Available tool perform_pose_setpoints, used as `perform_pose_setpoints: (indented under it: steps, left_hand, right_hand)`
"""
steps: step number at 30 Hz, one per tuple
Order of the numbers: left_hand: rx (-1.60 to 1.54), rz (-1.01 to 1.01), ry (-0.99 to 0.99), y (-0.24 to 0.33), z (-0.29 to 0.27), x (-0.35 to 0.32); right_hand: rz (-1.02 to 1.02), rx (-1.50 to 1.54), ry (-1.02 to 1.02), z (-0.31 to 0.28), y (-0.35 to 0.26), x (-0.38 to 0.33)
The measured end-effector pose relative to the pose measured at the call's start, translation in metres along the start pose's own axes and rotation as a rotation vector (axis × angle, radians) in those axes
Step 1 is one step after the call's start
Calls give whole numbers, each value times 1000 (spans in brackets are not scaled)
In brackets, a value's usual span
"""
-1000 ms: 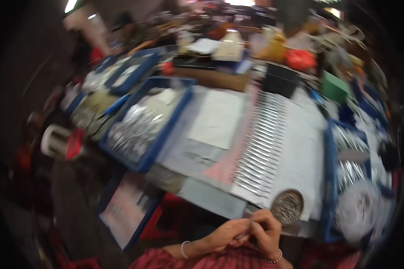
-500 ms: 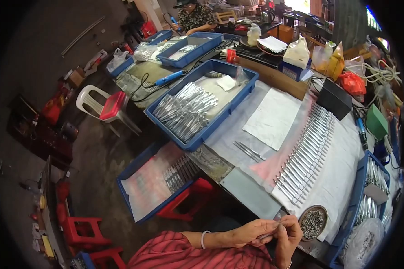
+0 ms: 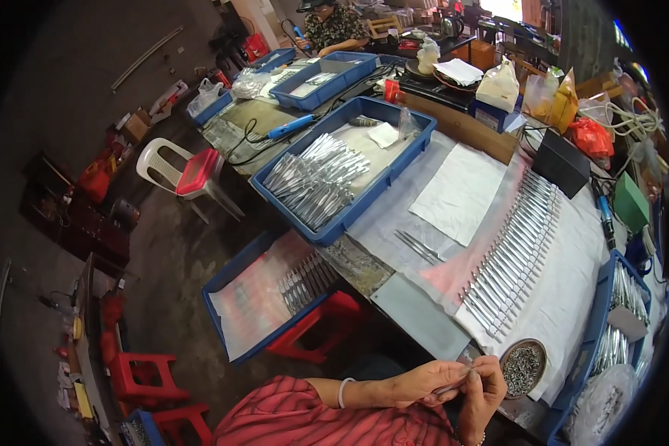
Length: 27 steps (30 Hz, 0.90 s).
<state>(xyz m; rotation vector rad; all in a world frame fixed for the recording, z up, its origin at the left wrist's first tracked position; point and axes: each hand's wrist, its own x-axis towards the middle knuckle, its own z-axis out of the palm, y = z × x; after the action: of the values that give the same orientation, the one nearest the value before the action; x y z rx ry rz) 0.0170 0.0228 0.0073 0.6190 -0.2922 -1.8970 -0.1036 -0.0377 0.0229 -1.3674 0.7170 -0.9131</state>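
Observation:
Close together at the table's near edge, my left hand (image 3: 429, 384) and my right hand (image 3: 485, 390) both have their fingers closed in a pinch. Whatever lies between the fingertips is too small and covered to name. Just right of my right hand stands a round bowl (image 3: 544, 355) full of tiny metal parts. Beyond my hands, a long row of slim silver metal tools (image 3: 511, 256) lies side by side on white cloth. A few separate thin metal pieces (image 3: 419, 247) rest left of that row, near a folded white cloth (image 3: 459, 195).
A large blue tray (image 3: 334, 236) heaped with metal tools stands further back; a lower blue tray (image 3: 214, 321) sits over a red stool (image 3: 327, 331). Another blue bin (image 3: 578, 398) borders the right side. Across the table a person (image 3: 333, 28) works with a blue-handled tool.
The whole view has shifted slightly, so the scene sits a little further right. My hands keep the same pinched pose near the bowl.

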Motion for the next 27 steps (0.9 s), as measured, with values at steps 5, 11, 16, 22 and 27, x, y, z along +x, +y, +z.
perform_pose_setpoints:
  steps: [5,11,16,22,27]
  left_hand:
    - [25,-8,5,0,3,2]
    - [37,-8,-18,-2,6,4]
    - [30,-25,6,-7,5,4]
    - [10,-22,-21,-7,2,4]
    - [52,-12,9,-3,6,0]
  right_hand:
    - [9,58,13,-2,1,0]
    - [26,75,39,-5,-3,-2]
    - [2,62,36,-7,5,-4]
    - [-20,63,35,-7,4,-3]
    - [-34,44,11,-5,-1,-2]
